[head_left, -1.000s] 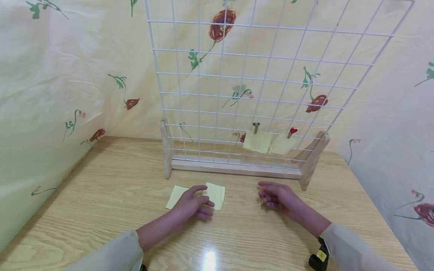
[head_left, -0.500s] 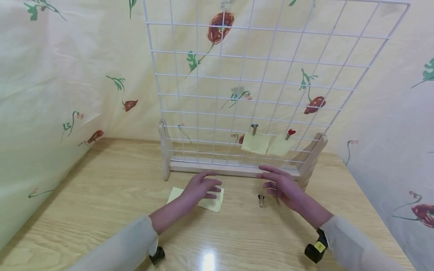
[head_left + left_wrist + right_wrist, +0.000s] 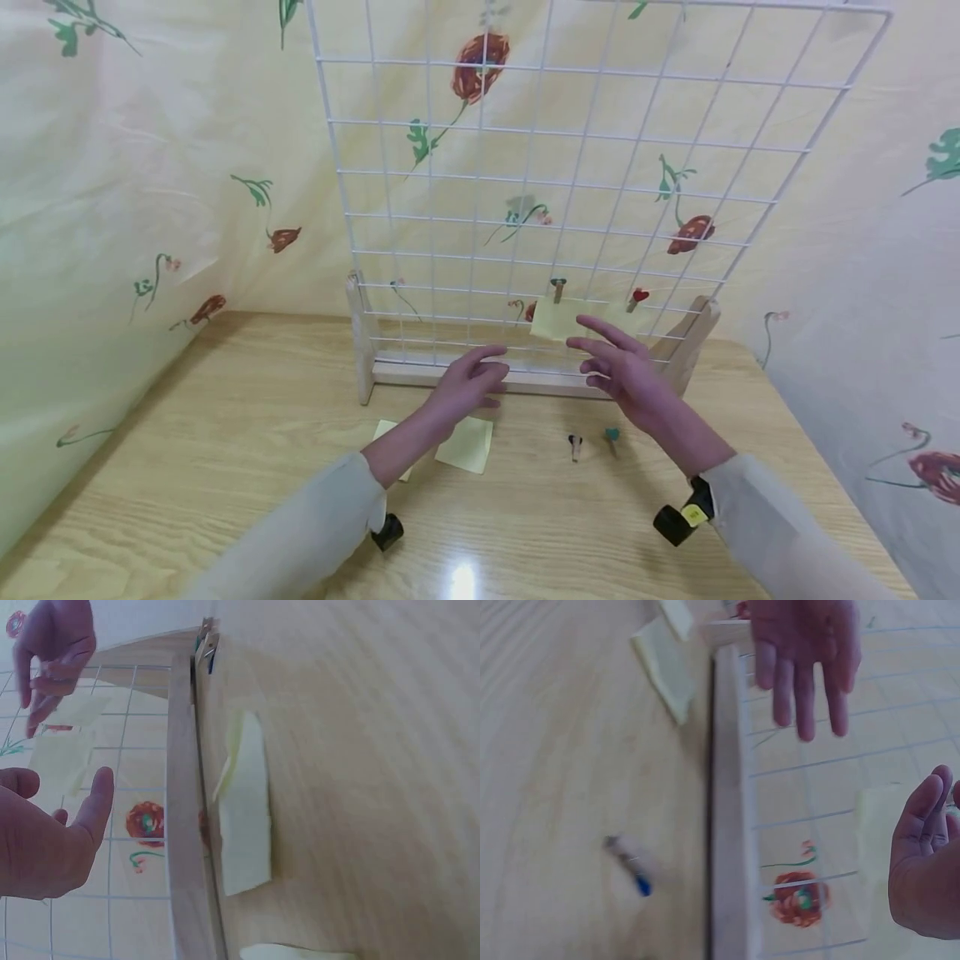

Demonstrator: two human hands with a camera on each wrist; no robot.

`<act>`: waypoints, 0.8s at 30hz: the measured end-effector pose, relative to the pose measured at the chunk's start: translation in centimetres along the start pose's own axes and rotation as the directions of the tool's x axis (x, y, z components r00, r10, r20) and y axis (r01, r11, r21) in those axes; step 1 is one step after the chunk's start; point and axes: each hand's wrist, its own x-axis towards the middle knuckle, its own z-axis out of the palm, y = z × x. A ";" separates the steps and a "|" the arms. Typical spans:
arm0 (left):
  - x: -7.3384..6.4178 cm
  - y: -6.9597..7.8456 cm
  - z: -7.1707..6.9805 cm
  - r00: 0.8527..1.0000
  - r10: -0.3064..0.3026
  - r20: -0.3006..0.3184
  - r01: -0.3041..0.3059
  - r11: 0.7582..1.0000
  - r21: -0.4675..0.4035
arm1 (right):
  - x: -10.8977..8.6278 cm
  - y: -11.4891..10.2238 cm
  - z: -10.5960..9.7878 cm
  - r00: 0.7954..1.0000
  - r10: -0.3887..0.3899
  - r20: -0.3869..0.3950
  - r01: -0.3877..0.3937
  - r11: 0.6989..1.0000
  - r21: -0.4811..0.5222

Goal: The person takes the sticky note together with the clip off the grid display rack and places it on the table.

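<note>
My left hand (image 3: 468, 387) hovers in front of the rack's wooden base bar, fingers loosely spread and holding nothing. My right hand (image 3: 626, 371) is raised before the white wire grid (image 3: 457, 217), its fingers reaching near two pale yellow paper notes hung there. The left note (image 3: 553, 321) hangs under a dark-topped mini clothespin (image 3: 558, 289); the other note, under a red heart clothespin (image 3: 638, 297), is partly hidden by the right hand. On the table lie a yellow note (image 3: 467, 447), a second one (image 3: 383, 429) mostly behind my left wrist, a dark-topped clothespin (image 3: 575, 447) and a teal heart clothespin (image 3: 612, 440).
The grid stands in wooden side feet, a left foot (image 3: 360, 342) and a right foot (image 3: 693, 342), at the back of the wood-grain table (image 3: 225, 467). Flower-patterned cloth (image 3: 135, 208) surrounds the table on the back and sides. Black cameras are strapped at both wrists.
Both hands have lifted off the table area and moved forward toward the grid, the left also to the right. The two clothespins on the table have come into view beneath the right hand.
</note>
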 end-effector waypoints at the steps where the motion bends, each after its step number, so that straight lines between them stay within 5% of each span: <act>1: 0.2 0.1 0.1 1.000 0.009 0.003 -0.009 1.000 0.006 | 0.1 -0.3 0.1 1.000 -0.010 -0.001 0.010 1.000 0.002; 15: 2.4 1.6 1.3 0.999 0.036 -0.019 -0.035 0.998 0.045 | 1.6 -2.1 1.0 0.998 -0.053 -0.029 0.054 0.998 0.042; 24: 3.9 2.1 2.2 0.998 0.045 -0.035 -0.044 0.999 0.025 | 3.2 -2.9 1.8 0.995 -0.095 -0.037 0.094 0.995 -0.029</act>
